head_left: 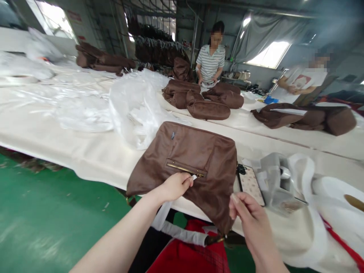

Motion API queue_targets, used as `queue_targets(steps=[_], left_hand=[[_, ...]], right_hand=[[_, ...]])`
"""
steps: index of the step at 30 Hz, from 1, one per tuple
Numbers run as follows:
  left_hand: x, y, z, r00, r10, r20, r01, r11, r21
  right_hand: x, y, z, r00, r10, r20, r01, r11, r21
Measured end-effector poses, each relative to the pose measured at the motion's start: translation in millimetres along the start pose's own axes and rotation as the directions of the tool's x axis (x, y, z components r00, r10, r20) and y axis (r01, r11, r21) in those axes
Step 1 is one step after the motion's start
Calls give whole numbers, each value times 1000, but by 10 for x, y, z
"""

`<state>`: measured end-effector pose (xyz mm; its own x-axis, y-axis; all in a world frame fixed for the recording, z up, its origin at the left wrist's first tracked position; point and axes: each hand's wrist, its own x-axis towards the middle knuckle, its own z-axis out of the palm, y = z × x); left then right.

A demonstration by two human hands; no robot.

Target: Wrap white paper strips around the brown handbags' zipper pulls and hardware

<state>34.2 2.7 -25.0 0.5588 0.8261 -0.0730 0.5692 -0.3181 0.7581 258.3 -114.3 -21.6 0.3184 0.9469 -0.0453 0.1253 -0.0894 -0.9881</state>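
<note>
A brown bag [218,151] lies at the near edge of the cream-covered table, with a brass zipper [182,168] across its front. Over the lower middle of the bag is my left hand [176,185], its fingers pinched on a small white piece [194,177] beside the zipper pull. My right hand [248,212] is at the bag's right edge, thumb and fingertips pressed together; what they hold, if anything, is too small to name. A strap wrapped in white [184,234] hangs below the bag.
Right of the bag lie a patterned phone [251,184], a clear container [277,185] and white tape rolls [338,197]. Clear plastic [136,106] is heaped at the left. More brown bags [209,109] lie farther back. Two people [211,62] stand across the table [93,157].
</note>
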Motion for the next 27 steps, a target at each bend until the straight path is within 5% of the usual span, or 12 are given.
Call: queue_targets(steps=[4,8,21,27], left_hand=[[-18,-11,1,999,34,-2,-34,997,72],[-18,-34,14,999,43,2,-43,997,62],[-27,-15,-26,999,-42,22,46,966,-256],[52,-11,-26,933,-276,233,361,689,-629]], right_hand=[[218,-113,614,971,-4,241,-18,996,89],[367,-27,867,942,48,332,-88,990,107],[456,28,960,947,202,250,-180,978,-110],[456,43,848,901,196,387,-224,974,28]])
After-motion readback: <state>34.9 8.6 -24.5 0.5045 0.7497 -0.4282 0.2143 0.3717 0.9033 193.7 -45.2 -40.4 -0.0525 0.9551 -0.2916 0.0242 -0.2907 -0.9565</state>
